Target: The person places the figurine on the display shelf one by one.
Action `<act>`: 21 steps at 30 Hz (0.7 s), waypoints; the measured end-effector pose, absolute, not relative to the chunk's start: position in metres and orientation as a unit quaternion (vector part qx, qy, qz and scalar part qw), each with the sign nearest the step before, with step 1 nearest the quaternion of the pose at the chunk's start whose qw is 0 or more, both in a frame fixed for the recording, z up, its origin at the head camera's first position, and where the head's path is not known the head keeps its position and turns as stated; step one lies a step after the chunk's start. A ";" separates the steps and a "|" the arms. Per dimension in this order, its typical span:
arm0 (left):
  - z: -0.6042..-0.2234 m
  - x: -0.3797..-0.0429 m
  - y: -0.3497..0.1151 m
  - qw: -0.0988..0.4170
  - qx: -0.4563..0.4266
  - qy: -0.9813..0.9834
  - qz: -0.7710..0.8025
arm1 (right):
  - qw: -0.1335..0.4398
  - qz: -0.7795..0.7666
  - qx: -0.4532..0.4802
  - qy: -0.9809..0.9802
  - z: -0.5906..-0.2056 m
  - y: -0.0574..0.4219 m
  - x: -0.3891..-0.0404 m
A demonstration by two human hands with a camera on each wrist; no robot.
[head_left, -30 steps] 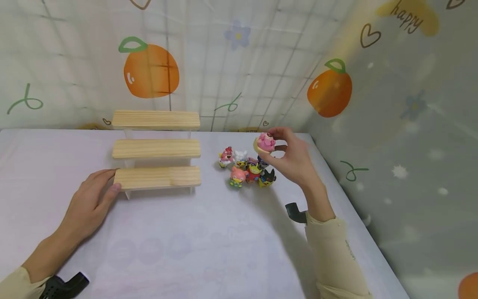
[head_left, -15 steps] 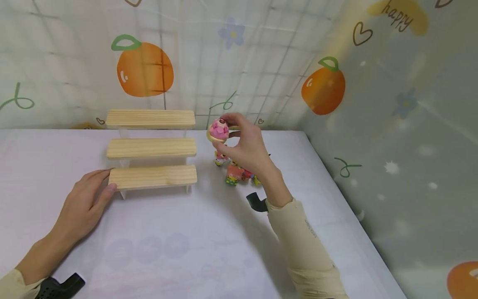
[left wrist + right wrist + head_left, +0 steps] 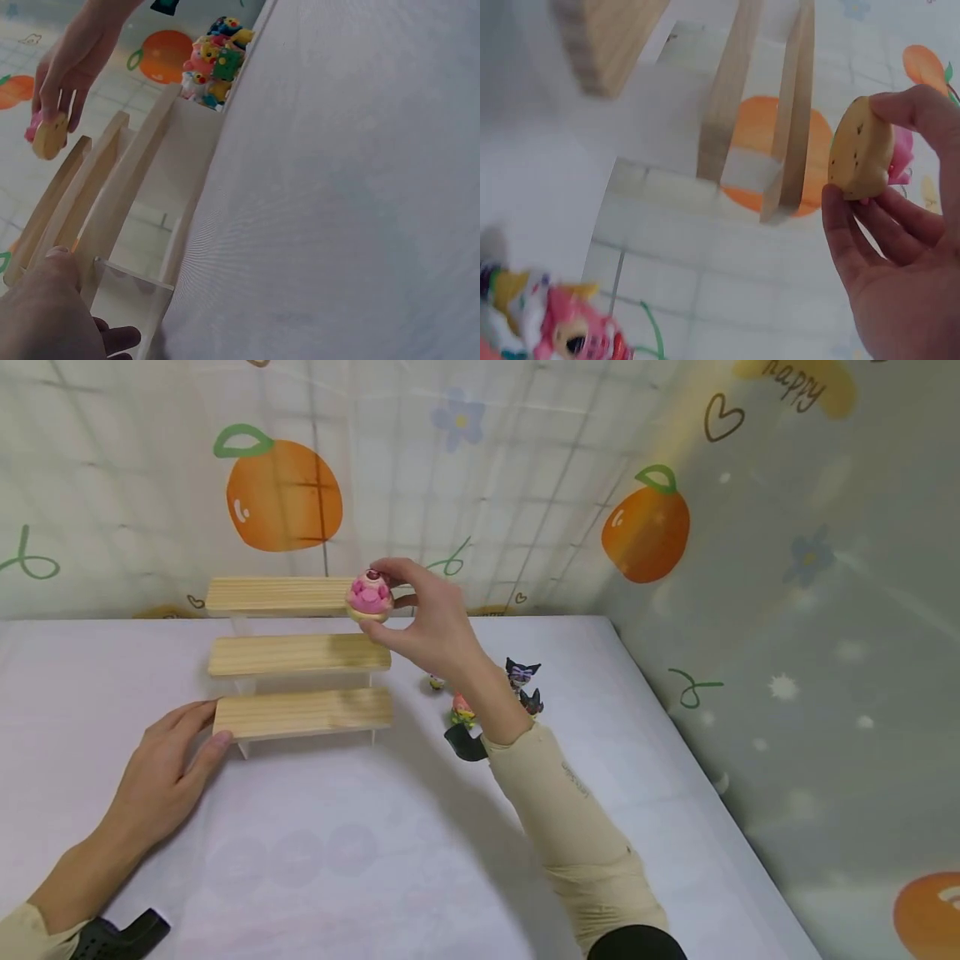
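Pink figurine (image 3: 370, 597), probably light and hard (maybe slippery, so better hold its edges), is near the right end of top board (image 3: 277, 597), pinched in grip of right hand (image 3: 431, 620); left hand (image 3: 161, 772) holds lowest board (image 3: 303, 713).

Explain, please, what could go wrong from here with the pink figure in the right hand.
The right hand pinches the pink figure in the air, so it might slip. The stand has narrow boards; set near an edge, the figure could tip off. The left hand holds the lowest board at one end, so a pull could shift it.
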State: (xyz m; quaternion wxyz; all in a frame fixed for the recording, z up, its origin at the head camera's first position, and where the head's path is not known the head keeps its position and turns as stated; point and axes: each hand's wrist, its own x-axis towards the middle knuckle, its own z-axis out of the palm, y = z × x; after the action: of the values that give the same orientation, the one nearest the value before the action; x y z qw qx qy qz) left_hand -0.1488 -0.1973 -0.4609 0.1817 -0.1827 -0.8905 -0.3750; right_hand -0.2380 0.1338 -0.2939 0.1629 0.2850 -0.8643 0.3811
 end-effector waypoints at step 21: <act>-0.460 -0.149 -0.197 0.170 -0.181 -0.888 -0.386 | 0.093 0.428 0.308 -0.844 -0.294 0.049 -0.258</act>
State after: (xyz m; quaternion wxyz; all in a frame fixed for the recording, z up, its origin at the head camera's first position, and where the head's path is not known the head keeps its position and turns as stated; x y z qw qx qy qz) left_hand -0.1493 -0.1970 -0.4604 0.1705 -0.1809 -0.8883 -0.3863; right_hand -0.2582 0.0492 -0.2936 0.0927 0.3082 -0.8445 0.4281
